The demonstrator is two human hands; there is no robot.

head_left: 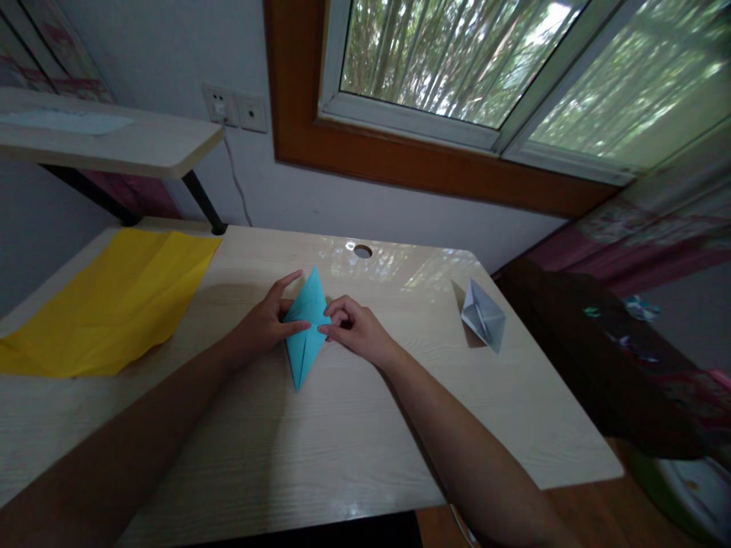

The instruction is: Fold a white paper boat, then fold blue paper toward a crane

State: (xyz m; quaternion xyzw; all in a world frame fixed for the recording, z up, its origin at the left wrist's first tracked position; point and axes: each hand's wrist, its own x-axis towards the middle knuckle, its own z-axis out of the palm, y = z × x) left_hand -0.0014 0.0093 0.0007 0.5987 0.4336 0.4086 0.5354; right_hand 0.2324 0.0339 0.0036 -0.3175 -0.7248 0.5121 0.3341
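A folded sheet of turquoise paper (pixel 308 354), shaped like a long diamond, is between my two hands at the middle of the desk. One point of it faces the wall and the other faces me; a crease or slit runs down its lower half. My left hand (pixel 272 318) grips its left edge, thumb on top and index finger stretched toward the far point. On the opposite edge, my right hand (pixel 354 327) pinches the paper between thumb and curled fingers. Both thumbs nearly meet at the paper's middle. The fingertips beneath the paper are hidden.
A large yellow sheet (pixel 119 304) lies on the desk (pixel 354 441) at the left, below a raised shelf (pixel 165 152). Toward the right edge stands a folded white paper boat-like shape (pixel 484 316). A round cable hole (pixel 362 251) is near the wall under the window.
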